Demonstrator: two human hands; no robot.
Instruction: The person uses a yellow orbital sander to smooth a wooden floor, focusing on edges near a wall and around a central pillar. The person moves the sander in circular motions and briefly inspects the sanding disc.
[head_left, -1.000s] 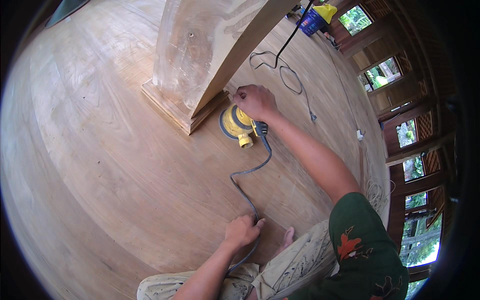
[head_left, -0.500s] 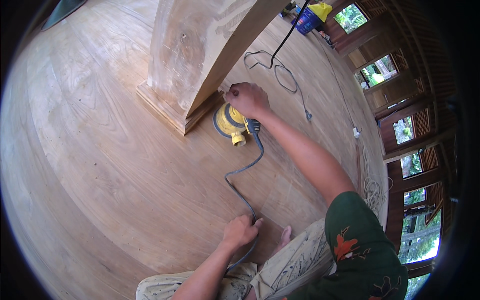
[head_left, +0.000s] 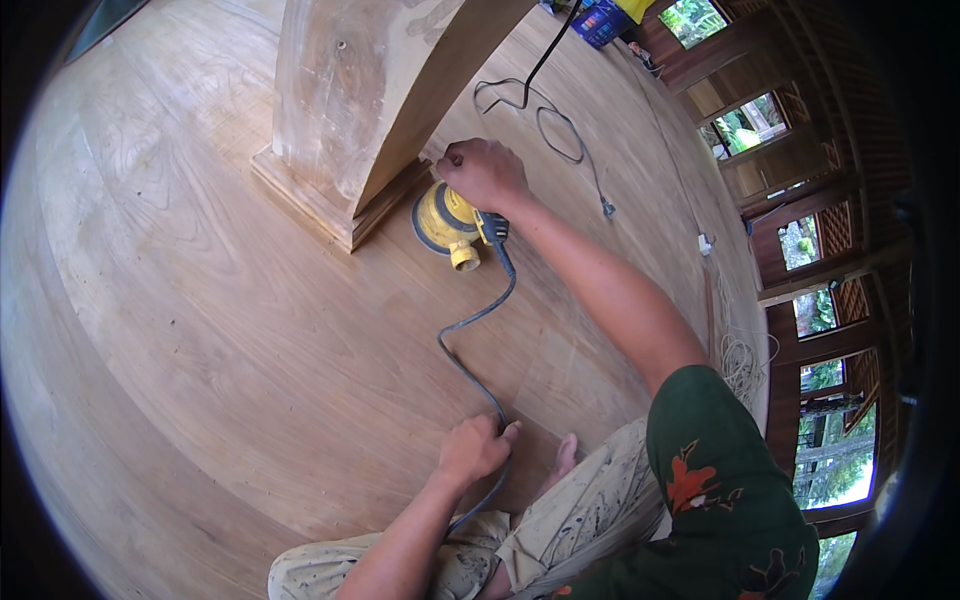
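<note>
A yellow and black random orbital sander [head_left: 445, 218] stands on the wooden floor, beside the stepped base [head_left: 300, 200] of a wooden post [head_left: 340, 95]. My right hand [head_left: 486, 176] is closed over the sander's far upper side, its fingers curled and partly hidden. From the sander's near end a dark power cord [head_left: 462, 325] winds across the boards toward me. Lower down, my left hand [head_left: 472, 450] is closed on that cord near my knee. The dust outlet [head_left: 464, 257] of the sander points toward me.
Beyond my right arm, a second dark cable [head_left: 560, 135] lies looped, with its plug [head_left: 608, 210] on the floor. A white socket [head_left: 705, 244] and a coil of pale cord [head_left: 742, 368] lie at the right. A blue bucket [head_left: 600, 24] stands far off near the windowed wall.
The view has shifted a little, so the post, sander and cables appear higher and further left. Both hands keep their grips, and the sander stays beside the base.
</note>
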